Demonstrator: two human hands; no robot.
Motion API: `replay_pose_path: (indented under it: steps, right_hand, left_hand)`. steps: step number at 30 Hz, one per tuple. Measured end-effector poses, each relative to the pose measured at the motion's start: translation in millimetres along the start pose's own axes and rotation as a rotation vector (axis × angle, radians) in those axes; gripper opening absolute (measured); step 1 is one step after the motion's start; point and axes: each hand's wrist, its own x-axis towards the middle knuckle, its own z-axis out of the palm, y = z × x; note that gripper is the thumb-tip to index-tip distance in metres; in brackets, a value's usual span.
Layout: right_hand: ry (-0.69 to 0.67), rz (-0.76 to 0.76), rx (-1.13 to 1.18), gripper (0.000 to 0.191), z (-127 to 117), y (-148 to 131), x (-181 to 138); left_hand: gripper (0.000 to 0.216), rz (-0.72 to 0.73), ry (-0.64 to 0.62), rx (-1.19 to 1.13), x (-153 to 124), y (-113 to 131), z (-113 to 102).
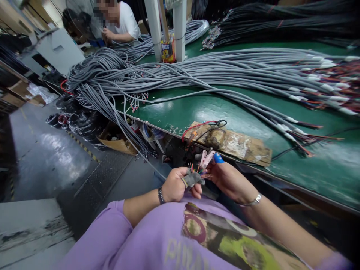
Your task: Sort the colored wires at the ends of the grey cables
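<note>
My left hand [176, 184], with grey covers on some fingers, is closed around the end of a grey cable. Thin coloured wires [192, 167] fan out from its grip. Close beside it is my right hand [228, 180], a blue cover on its thumb. Its thumb and fingers pinch a small pink clip-like tool [206, 159], just above the wire ends. Whether the tool touches the wires I cannot tell. The grey cable [155, 169] runs from my left hand up to the bundle hanging over the table edge.
Grey cables [180, 77] lie across the green table [180, 107], their stripped ends at the right. A stained cardboard pad [239, 144] with red and black leads is at the near edge. A white post [180, 30] stands behind; a person [125, 22] sits further back.
</note>
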Motion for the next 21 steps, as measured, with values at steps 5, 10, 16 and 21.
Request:
replay_pose_path:
  steps: [5, 10, 16, 21]
  right_hand:
    - [0.003, -0.044, 0.004, 0.053, 6.9, -7.3, 1.5]
    - [0.11, -0.014, 0.084, 0.048, 15.0, -12.9, -0.2]
    - [0.146, -0.13, -0.018, 0.047, 23.1, -16.0, -1.3]
    - [0.171, -0.16, -0.032, 0.047, 20.2, -11.1, 0.3]
  left_hand:
    - [0.059, 0.001, 0.017, -0.011, 5.8, 10.6, 11.2]
    - [0.058, -0.012, 0.011, -0.015, 10.1, 9.2, 10.4]
    - [0.056, -0.024, 0.014, 0.0, 10.9, 8.5, 9.9]
    - [0.056, -0.059, 0.026, 0.006, 10.1, 7.5, 11.7]
